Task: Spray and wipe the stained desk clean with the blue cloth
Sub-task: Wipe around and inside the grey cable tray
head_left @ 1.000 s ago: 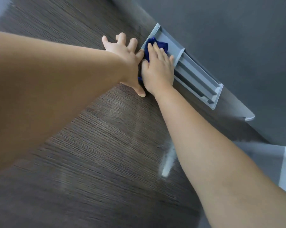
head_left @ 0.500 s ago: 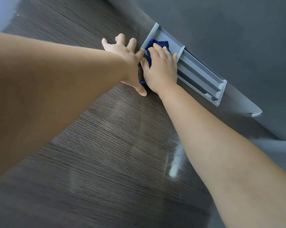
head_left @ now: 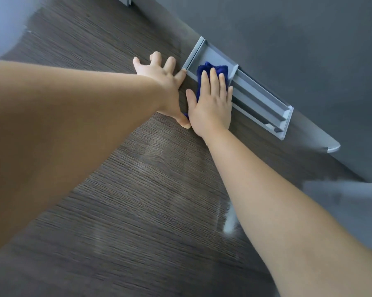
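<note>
The dark wood-grain desk point(head_left: 127, 200) fills the view. At its far edge, a blue cloth point(head_left: 204, 70) lies bunched in the left section of a grey cable tray point(head_left: 262, 103). My right hand point(head_left: 212, 103) presses flat on the cloth with straight fingers, covering most of it. My left hand point(head_left: 161, 76) rests flat on the desk just left of the tray, fingers spread, its thumb beside my right hand. No spray bottle is in view.
A dark grey partition wall point(head_left: 288, 39) rises behind the desk's far edge. A grey bracket tab point(head_left: 333, 147) sticks out at the right end of the wall base. A pale streak point(head_left: 229, 224) shines on the desk near my right forearm.
My right hand has slid the cloth a little further along inside the tray's left section, uncovering more blue fabric. My left hand stays planted on the desk.
</note>
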A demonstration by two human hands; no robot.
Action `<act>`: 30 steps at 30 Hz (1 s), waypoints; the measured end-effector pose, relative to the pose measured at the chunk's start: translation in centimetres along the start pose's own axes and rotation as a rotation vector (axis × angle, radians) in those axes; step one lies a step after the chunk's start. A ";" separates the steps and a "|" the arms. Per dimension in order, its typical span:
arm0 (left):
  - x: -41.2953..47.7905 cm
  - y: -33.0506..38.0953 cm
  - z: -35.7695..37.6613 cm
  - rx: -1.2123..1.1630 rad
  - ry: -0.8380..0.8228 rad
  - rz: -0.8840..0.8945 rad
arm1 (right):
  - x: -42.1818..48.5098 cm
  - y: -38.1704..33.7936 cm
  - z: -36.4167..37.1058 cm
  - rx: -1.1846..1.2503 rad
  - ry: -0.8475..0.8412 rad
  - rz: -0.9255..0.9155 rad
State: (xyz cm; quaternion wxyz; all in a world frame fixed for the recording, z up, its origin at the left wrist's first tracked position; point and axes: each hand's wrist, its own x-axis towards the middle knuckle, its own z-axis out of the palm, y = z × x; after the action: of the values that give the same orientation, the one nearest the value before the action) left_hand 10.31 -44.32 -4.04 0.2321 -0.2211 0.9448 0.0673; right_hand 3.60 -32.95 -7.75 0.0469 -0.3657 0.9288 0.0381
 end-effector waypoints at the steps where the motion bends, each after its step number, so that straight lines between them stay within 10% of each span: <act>1: 0.0 0.0 0.0 0.004 0.002 0.003 | -0.8 0.4 0.1 -0.003 0.009 -0.001; 30: -0.1 0.1 -0.2 -0.002 -0.025 -0.007 | 5.4 3.3 -0.8 -0.045 -0.069 0.174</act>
State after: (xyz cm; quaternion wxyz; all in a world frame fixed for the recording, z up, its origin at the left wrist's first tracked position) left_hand 10.22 -44.21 -3.82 0.2439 -0.2238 0.9410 0.0700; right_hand -2.63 -34.27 -7.42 0.0671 -0.2832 0.9537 0.0753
